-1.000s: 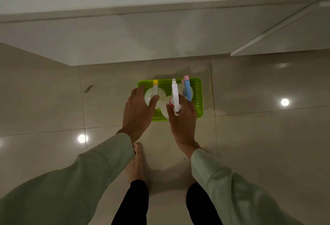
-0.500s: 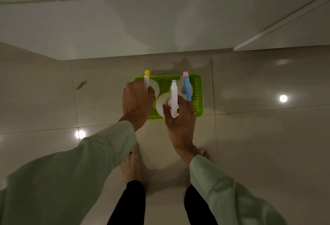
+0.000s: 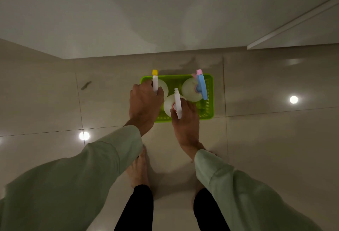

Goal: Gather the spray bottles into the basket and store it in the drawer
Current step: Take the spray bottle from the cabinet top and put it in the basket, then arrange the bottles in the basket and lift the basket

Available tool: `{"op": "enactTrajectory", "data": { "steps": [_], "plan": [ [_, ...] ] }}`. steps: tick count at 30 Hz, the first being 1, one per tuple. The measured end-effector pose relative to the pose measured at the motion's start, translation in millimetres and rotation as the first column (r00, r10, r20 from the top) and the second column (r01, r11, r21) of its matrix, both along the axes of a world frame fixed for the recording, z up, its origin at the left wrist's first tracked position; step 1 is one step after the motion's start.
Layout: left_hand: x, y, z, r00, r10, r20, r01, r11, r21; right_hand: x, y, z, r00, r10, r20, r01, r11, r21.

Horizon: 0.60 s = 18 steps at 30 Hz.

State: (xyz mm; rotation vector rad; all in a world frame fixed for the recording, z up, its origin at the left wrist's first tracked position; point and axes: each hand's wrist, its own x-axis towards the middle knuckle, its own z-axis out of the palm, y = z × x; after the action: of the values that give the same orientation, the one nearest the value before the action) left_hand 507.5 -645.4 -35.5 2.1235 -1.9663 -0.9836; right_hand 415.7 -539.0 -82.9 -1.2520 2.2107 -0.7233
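A bright green plastic basket (image 3: 210, 98) sits on the tiled floor in front of my feet. Three white spray bottles stand in it. My left hand (image 3: 144, 103) is closed around the neck of the bottle with the yellow nozzle (image 3: 155, 81) at the basket's left. My right hand (image 3: 185, 120) grips the bottle with the white trigger head and red collar (image 3: 177, 104) at the front middle. The bottle with the blue and pink trigger (image 3: 197, 88) stands free at the back right.
A pale cabinet front (image 3: 165, 19) rises just behind the basket, with a slanted white edge (image 3: 293, 19) at the right. My bare feet (image 3: 138, 168) stand on the glossy beige tiles, which reflect ceiling lights. A small dark smudge (image 3: 85, 85) marks the floor at left.
My left hand has closed over the yellow-nozzle bottle's neck. The right hand keeps its hold on the white-headed bottle, which sits a little lower in the basket. The view has tilted slightly.
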Motion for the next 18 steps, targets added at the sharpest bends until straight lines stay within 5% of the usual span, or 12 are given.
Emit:
{"op": "enactTrajectory", "data": {
  "steps": [5,9,14,18],
  "plan": [
    [0.4,3.5,1.4,1.000,-0.011,-0.029,0.009,0.999,-0.044,-7.2,4.7,0.9,0.993,-0.008,0.114,-0.003,0.995,0.102],
    [4.3,4.1,7.6,1.000,-0.013,-0.023,0.012,0.998,-0.062,-28.5,21.4,20.2,0.970,0.076,0.231,-0.085,0.996,0.030],
    [6.3,1.5,18.3,1.000,-0.006,-0.013,0.005,0.998,-0.055,-65.0,26.1,47.0,0.979,-0.183,0.091,0.192,0.975,-0.112],
    [-2.9,1.7,19.9,1.000,0.004,0.015,-0.004,1.000,-0.008,-82.5,-12.1,40.7,0.993,-0.113,0.018,0.109,0.982,0.156]
  ]
}}
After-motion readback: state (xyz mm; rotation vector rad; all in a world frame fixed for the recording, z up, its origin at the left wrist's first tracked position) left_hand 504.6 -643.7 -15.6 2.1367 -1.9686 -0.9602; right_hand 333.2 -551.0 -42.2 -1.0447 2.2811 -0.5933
